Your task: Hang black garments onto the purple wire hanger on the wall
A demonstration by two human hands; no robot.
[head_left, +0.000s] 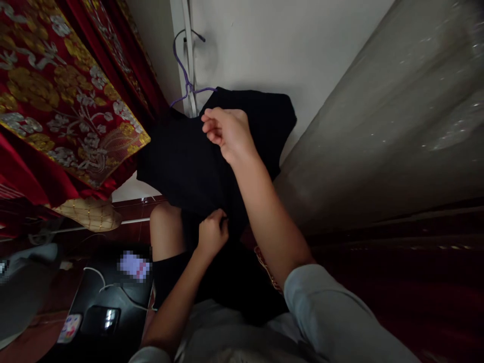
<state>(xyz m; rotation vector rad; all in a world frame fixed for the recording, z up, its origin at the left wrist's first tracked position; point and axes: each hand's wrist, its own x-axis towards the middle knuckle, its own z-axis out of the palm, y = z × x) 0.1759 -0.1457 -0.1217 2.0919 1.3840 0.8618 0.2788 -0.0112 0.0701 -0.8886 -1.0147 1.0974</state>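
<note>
A black shirt hangs in front of me on a thin purple hanger. Low on the shirt, my left hand is closed, with the dark cloth gathered in its fingers. Higher up, near the neckline, my right hand is raised in front of the shirt. Its fingers are curled together toward the thumb; anything between them is too small or hidden to make out. Cloth drapes down from the shirt toward my lap, where dark fabric blends together.
Red curtains with gold and silver patterns hang at the left. A grey, shiny covered panel slants along the right. At lower left, a black surface holds a dark phone, a white cable and a blurred-out purple item.
</note>
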